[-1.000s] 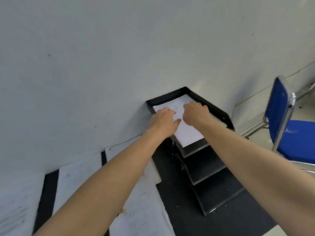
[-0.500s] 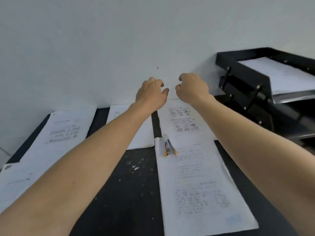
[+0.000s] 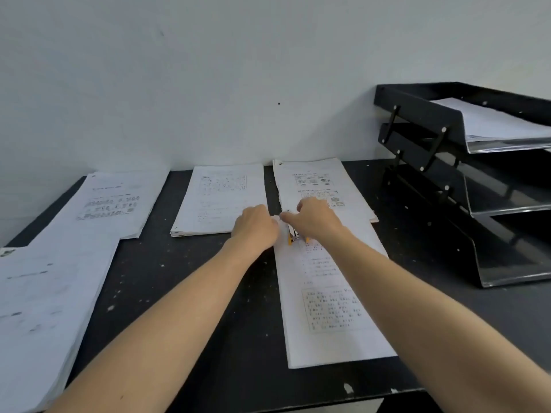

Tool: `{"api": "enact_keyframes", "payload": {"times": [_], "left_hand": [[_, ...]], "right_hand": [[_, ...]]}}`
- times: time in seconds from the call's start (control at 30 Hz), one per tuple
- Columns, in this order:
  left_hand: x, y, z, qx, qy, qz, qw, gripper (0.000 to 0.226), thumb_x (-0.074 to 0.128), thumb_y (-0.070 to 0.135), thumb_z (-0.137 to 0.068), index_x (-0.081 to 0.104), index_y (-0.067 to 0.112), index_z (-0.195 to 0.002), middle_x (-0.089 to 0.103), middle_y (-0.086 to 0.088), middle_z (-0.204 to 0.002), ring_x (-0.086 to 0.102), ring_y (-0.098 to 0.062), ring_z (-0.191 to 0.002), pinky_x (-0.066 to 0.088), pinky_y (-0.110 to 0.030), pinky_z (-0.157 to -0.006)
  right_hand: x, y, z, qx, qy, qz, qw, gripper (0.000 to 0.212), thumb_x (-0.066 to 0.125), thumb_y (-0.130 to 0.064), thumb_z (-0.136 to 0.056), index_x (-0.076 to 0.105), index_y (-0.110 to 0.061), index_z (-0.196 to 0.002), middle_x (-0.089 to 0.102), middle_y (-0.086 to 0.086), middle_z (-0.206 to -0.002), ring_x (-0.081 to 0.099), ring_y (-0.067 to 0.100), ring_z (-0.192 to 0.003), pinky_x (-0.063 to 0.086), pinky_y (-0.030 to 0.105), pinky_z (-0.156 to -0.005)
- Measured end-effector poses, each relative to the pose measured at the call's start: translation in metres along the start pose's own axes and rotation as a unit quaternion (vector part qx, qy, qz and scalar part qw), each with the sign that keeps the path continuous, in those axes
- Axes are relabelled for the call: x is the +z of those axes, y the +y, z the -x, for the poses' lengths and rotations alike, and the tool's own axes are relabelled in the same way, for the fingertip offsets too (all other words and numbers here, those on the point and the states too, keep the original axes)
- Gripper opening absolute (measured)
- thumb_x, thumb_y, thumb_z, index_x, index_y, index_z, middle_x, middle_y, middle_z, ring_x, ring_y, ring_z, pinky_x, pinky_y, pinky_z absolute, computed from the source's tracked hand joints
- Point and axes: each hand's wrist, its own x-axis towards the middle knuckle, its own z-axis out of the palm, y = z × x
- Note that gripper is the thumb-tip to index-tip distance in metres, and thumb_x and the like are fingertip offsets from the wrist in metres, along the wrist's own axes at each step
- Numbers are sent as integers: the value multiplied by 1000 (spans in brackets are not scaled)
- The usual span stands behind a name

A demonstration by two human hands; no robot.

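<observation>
- Left hand: fingers curled, pinching the top-left corner of the near worksheet, centre frame. That corner looks lifted slightly off the desk.
- Right hand: fingers curled, thumb tip at the same corner. Can't tell if it grips anything; the palm hides the contact.
- Yellow-and-black tool, likely a stapler, lies on the worksheet's top edge, partly under my right hand. Probably parked there because that corner gets bound.
- Worksheet runs from centre to lower right, long side towards me, so the binding corner sits where both hands meet.
- Other stacks are laid apart, not overlapping, likely one per page set: middle stack, back-right stack, left stack.
- Three-tier letter tray, right edge: top tier holds paper, lower tiers look bare. Probably the outbox.
</observation>
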Motion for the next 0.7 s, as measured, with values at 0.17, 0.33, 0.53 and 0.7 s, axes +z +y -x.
{"api": "enact_keyframes", "payload": {"times": [0.17, 0.33, 0.53, 0.7], "left_hand": [[0, 7, 20, -44, -15, 6, 999, 17, 51, 25, -101, 49, 8, -104, 57, -12, -117, 57, -33, -106, 42, -37, -73], [10, 21, 36, -85, -46, -6, 995, 59, 53, 56, -95, 55, 8, -130, 59, -11, -125, 60, -31, -109, 52, -39, -82], [16, 34, 39, -117, -80, -30, 990, 80, 72, 65, -80, 54, 8, -133, 56, -12, -126, 59, -30, -112, 53, -37, -86], [9, 42, 38, -110, -80, -13, 991, 65, 83, 48, -79, 58, 7, -122, 60, -6, -107, 59, -24, -94, 46, -31, -65]], "right_hand": [[4, 2, 8, 4, -24, -20, 1000, 31, 69, -30, -80, 43, -16, -68, 43, -1, -59, 39, 18, -50, 31, 25, -49], [0, 11, 10, 3, -10, -49, 999, 35, 65, -21, -83, 38, -15, -61, 43, 1, -59, 37, 19, -48, 29, 25, -49], [-12, 24, 16, 38, 54, -61, 996, 29, 63, -29, -93, 49, -13, -73, 51, 2, -71, 46, 20, -57, 33, 28, -51], [-27, 33, 23, 53, 90, -68, 992, 31, 62, -31, -95, 47, -14, -74, 53, 3, -77, 44, 18, -58, 33, 29, -51]]}}
